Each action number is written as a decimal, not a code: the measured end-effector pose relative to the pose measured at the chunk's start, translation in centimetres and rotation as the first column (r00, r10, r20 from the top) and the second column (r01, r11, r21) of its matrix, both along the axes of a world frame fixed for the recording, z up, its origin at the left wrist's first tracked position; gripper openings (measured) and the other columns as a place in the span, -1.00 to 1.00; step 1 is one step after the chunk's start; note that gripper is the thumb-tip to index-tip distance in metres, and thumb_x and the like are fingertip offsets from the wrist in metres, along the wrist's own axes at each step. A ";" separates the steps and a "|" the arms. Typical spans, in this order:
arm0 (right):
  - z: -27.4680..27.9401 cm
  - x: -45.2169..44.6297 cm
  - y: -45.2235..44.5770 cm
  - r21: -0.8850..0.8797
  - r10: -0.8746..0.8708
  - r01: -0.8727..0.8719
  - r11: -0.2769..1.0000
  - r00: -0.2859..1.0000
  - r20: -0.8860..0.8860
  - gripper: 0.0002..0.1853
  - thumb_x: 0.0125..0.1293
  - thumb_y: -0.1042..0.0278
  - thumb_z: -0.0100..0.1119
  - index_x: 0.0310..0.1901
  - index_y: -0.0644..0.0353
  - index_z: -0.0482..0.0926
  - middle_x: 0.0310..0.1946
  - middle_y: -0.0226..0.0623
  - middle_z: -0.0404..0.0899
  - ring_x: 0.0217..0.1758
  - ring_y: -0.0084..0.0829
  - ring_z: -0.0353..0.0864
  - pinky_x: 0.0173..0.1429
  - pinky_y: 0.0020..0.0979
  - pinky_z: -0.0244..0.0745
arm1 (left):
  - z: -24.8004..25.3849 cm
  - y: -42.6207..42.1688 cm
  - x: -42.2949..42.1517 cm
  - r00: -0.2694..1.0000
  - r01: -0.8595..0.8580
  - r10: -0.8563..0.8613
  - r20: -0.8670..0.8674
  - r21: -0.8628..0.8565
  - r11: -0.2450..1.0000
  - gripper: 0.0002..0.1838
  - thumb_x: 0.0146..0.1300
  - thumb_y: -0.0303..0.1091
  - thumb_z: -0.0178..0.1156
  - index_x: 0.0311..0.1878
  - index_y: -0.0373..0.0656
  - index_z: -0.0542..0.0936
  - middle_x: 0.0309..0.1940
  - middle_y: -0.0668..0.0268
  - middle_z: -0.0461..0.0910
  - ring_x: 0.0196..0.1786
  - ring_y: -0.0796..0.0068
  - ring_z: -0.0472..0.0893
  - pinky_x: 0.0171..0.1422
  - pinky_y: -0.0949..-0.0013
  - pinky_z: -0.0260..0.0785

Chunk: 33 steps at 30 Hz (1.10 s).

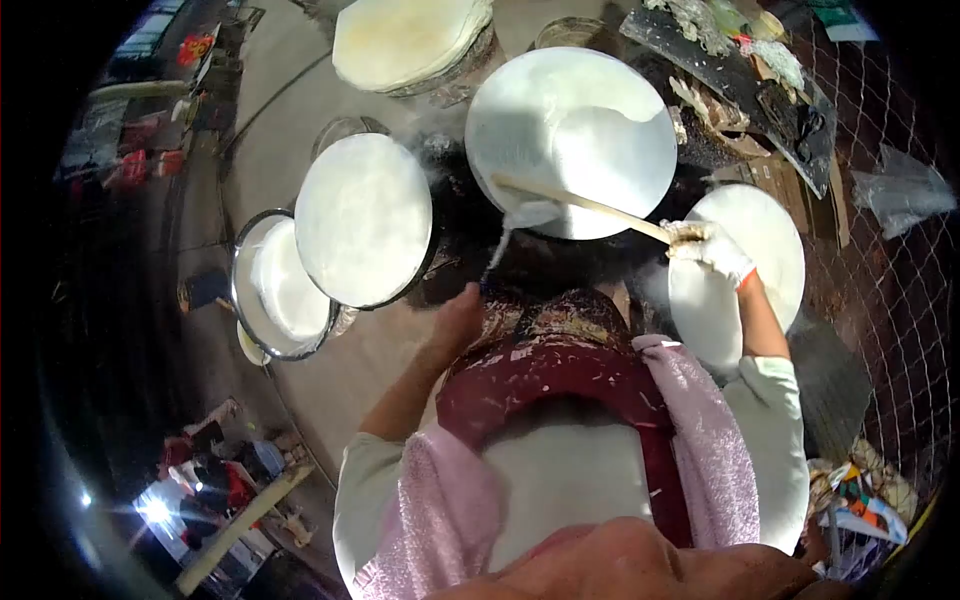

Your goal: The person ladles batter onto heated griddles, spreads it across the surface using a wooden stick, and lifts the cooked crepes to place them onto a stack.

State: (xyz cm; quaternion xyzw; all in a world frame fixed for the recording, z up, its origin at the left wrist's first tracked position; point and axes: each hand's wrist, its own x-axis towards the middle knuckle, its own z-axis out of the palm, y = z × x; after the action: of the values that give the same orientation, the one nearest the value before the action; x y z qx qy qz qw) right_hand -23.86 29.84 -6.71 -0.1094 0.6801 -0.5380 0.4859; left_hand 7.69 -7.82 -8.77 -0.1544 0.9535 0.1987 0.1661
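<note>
A long, pale wooden stick (605,210) is held by one end in the right hand (711,250), on which a white glove with an orange edge is worn. The gloved fingers are closed tight around it. The other end is held over a big, round, flat white disc (600,110), near its front edge. A small white ladle (535,213) with a thin handle is held by the bare left hand (462,315), and its fingers are curled around the handle's end. The ladle's bowl is seen just below the stick, by the big disc's front edge; whether the two are touching cannot be told. A smaller round white disc (705,310) is partly covered by the right hand. To the left, an oval-looking white disc with a dark rim (365,220) is seen, and a round metal pot (245,280) with white stuff inside is partly hidden by it. Farther off, a pile of round, cream-coloured sheets (410,40) can be seen
</note>
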 end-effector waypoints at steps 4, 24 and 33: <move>-3.9 8.6 -3.0 -0.230 -0.079 0.388 0.893 0.637 0.767 -0.70 0.31 0.37 0.21 0.03 0.26 0.51 -0.44 -0.48 0.55 -0.44 -0.67 0.56 -0.46 -0.61 0.50 | 3.4 -2.1 -2.6 0.999 0.042 -0.042 -0.002 0.228 0.973 -0.80 0.31 -0.29 0.09 -0.27 -0.19 0.33 -0.48 -0.08 0.56 -0.34 -0.18 0.58 -0.29 -0.15 0.37; -5.8 19.8 -25.3 0.022 -0.826 0.856 0.516 0.505 -0.252 -0.72 0.39 0.12 0.10 -0.21 0.18 0.60 -0.58 -0.56 0.41 -0.61 -0.71 0.28 -0.53 -0.55 0.19 | 5.9 -15.3 8.9 0.786 -0.187 0.418 -0.456 0.469 0.863 -0.84 0.40 -0.34 0.07 -0.27 -0.22 0.48 -0.59 0.35 0.41 -0.55 0.57 0.39 -0.47 0.40 0.22; -4.2 18.3 -19.0 0.432 -0.299 0.656 0.619 0.705 -0.643 -0.54 0.40 -0.08 -0.03 -0.14 0.27 0.50 -0.38 0.05 0.62 -0.26 -0.01 0.64 -0.16 -0.12 0.51 | 8.1 -11.1 8.0 0.771 -0.201 0.442 -0.459 0.483 0.852 -0.83 0.41 -0.31 0.08 -0.24 -0.22 0.50 -0.61 0.44 0.38 -0.56 0.65 0.36 -0.48 0.47 0.17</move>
State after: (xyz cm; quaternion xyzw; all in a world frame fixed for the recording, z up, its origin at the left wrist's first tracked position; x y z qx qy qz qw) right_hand -5.56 10.86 -10.88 0.1160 0.9251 -0.3393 0.1247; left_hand 15.73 -18.87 -0.70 -0.2164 0.8547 0.4545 -0.1264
